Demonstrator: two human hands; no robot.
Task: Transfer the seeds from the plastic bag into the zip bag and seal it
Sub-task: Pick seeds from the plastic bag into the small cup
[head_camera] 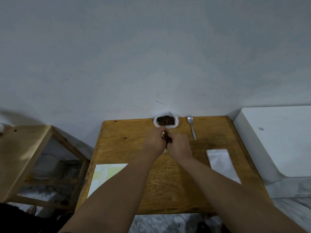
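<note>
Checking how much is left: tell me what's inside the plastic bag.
The plastic bag is open and holds dark brown seeds, piled near its rim. How deep they go is hidden by its white walls.

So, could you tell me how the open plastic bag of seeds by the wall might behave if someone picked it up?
The plastic bag looks thin and floppy, so it would probably sag rather than hold its shape. Its mouth is wide open over loose seeds, so tilting it could spill them. It seems to slump against the wall, so pushing it might topple it.
</note>
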